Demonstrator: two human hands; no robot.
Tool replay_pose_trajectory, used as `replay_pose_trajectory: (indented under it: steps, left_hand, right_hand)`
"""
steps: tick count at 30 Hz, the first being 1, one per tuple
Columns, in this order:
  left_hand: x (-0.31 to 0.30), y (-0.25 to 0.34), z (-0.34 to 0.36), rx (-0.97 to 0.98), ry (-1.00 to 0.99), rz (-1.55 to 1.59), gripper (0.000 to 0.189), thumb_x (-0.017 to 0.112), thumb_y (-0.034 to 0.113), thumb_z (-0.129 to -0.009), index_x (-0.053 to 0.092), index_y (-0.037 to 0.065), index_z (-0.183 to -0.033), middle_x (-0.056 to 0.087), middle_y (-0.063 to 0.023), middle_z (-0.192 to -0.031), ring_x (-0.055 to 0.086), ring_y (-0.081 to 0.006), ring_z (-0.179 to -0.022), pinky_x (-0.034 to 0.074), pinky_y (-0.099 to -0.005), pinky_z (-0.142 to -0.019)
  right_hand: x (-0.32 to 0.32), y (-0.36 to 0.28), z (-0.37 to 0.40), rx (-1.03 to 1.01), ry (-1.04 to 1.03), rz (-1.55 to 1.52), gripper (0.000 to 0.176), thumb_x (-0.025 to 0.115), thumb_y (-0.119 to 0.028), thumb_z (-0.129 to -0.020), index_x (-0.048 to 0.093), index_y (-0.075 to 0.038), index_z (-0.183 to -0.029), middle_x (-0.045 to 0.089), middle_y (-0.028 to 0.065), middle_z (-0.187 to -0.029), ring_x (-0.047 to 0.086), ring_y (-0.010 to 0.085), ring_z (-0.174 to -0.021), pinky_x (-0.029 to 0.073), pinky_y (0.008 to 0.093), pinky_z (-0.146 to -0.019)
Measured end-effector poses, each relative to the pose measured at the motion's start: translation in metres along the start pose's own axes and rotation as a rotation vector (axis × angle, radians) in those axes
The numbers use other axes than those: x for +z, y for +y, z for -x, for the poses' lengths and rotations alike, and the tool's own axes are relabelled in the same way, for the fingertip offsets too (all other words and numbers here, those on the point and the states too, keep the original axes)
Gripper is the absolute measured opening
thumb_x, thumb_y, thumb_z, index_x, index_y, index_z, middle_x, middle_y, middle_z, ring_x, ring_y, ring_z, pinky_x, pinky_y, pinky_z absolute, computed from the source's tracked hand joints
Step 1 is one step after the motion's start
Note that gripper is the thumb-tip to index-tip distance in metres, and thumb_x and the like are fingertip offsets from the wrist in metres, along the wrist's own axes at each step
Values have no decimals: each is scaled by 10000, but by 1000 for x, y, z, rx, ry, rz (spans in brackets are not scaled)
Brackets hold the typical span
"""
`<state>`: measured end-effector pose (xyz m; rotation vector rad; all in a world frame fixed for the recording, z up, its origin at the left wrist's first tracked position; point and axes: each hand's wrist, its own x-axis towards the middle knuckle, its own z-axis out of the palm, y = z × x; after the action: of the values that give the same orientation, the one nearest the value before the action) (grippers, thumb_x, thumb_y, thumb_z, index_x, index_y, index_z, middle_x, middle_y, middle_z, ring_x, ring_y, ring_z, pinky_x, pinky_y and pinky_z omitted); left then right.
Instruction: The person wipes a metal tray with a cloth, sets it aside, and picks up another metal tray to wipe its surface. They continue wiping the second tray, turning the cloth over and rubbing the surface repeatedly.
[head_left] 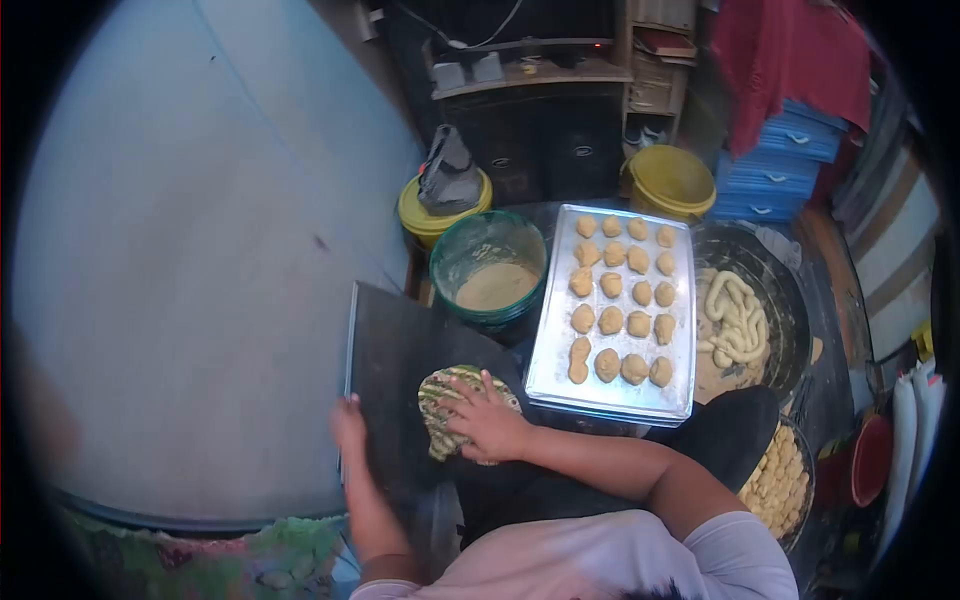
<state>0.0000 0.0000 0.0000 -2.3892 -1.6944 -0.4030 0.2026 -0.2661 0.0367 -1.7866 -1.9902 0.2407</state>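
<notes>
My left hand (349,424) is wrapped round the left edge of a dark flat tray (385,335), which lies tilted at my left side. With fingers spread, my right hand (490,422) presses a green and cream patterned cloth (438,408) against the tray's dark surface. Part of the cloth is hidden under that hand. To the right, a silver tray (610,400) bears several rows of light brown dough balls (638,323). Beneath its front edge, the rim of another tray shows.
A green bucket (490,312) with flour-like powder stands behind the dark tray. Yellow buckets (440,226) are farther back. On the right, a large dark basin (795,300) holds dough ropes (738,318), and another container holds dough pieces (778,480). A pale board (200,280) fills the left.
</notes>
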Motion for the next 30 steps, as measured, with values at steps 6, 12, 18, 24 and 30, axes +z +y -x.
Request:
replay_pose_trajectory:
  steps: [6,12,18,24,30]
  left_hand:
    - [-186,-48,-39,-171,-149,734,718,533,511,-878,446,-71,-1290,536,-253,-1234,500,-352,-1172,365,-414,-1001]
    - [-296,-51,-115,-74,-105,1274,540,622,408,-855,521,-22,-1166,594,-156,-1054,565,-228,-975,446,-379,-874]
    - [-231,14,-154,-83,-322,1697,384,606,339,-879,556,27,-1099,611,-95,-1042,575,-214,-985,469,-379,-847]
    - [-168,166,-50,66,-312,2028,581,618,470,-824,501,25,-1179,497,-157,-1233,436,-334,-1222,356,-493,-1018]
    - [-181,232,-19,415,-672,2461,590,612,476,-826,489,31,-1194,490,-157,-1241,433,-337,-1225,353,-495,-1021]
  right_hand:
    - [-8,38,-2,130,573,-624,360,623,-86,-708,527,-42,-1052,545,128,-1113,529,327,-1071,372,431,-987]
    - [-110,60,-26,497,863,-1408,269,562,-135,-841,531,-16,-1081,590,109,-1003,583,200,-891,465,344,-813]
    - [-182,22,-34,-153,392,-2320,425,570,-245,-878,459,-71,-1249,576,98,-1156,580,184,-1006,481,324,-849]
    - [-201,-90,-19,-208,593,-1252,438,634,-166,-830,420,-78,-1202,343,197,-1429,344,293,-1314,281,406,-1063]
    - [-169,-115,-49,-647,515,-396,369,691,-184,-726,482,-80,-1011,181,208,-1504,129,385,-1402,43,561,-1113]
